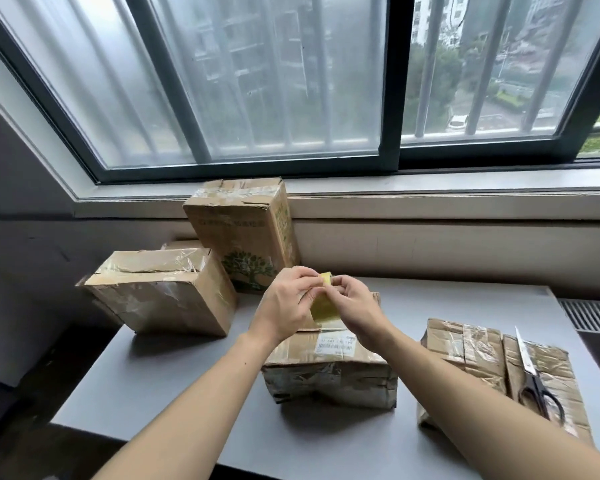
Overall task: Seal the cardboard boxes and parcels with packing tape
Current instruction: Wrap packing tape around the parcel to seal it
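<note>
tape roll (324, 306) just above middle box (329, 362) on table (187, 393) | left hand (286, 303) and right hand (355, 303): both grips pinch the roll near its top edge | box lies directly under the grip, top seam seems to run left-right | both hands equally near

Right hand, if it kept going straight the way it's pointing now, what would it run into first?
The right hand points up-left; holding the yellowish tape roll, it would first meet the left hand across it. Beyond, probably the tall tree-printed box, though depth is unclear.
</note>
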The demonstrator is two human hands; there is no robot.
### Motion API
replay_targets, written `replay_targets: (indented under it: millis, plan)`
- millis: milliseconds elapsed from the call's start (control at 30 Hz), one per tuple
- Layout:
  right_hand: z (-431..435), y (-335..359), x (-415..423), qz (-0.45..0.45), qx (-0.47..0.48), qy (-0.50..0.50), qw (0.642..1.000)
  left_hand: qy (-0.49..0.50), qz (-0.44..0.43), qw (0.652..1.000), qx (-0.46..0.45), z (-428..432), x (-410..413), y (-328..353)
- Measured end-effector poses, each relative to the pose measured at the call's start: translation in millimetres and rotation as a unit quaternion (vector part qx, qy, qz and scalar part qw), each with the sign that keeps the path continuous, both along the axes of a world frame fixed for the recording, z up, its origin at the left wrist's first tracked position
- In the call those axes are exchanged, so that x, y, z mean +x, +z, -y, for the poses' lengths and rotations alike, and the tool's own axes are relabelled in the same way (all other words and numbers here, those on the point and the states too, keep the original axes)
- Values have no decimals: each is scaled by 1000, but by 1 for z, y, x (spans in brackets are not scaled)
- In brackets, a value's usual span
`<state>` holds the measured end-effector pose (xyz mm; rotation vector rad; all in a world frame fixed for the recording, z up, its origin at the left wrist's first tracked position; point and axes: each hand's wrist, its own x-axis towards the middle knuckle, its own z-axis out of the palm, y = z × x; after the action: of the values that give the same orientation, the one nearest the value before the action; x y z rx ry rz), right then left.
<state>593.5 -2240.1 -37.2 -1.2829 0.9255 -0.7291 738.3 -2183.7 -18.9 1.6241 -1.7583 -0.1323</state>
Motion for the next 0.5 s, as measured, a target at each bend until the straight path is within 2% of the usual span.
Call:
replay_targets:
  millis: [100,233,367,433,500]
  plan:
    - [-3,6,9,-4,-2,-5,1000,28,-60,998,15,6,11,2]
    - [-11,19,21,47,-13,96,994,121,-162,979,36,14,26,11]
    - [-5,25,34,-69,-141,156,975,175,-221,955,92,16,48,8]
    - [1,26,39,-141,-191,157,959,193,-243,946,96,15,57,6]
    - [4,25,43,-257,-236,125,929,226,-274,931,89,13,67,7]
